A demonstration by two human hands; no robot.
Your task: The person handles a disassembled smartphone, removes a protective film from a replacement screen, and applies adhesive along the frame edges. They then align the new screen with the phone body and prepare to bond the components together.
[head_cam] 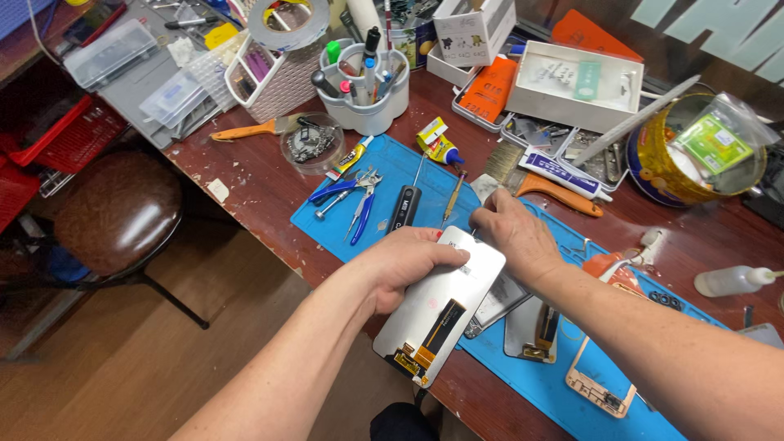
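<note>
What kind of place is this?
Probably a phone repair bench. The left hand holds a bare phone screen panel over a blue work mat, with small pliers, screwdrivers and glue tubes around.

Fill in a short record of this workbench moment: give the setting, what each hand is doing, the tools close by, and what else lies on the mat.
Setting: cluttered wooden bench with a blue mat
Left hand: grips the phone screen panel, back side up
Right hand: pinches the panel's top edge
Nearby tools: pliers, screwdriver, glue tube
Also on mat: phone frame
</note>
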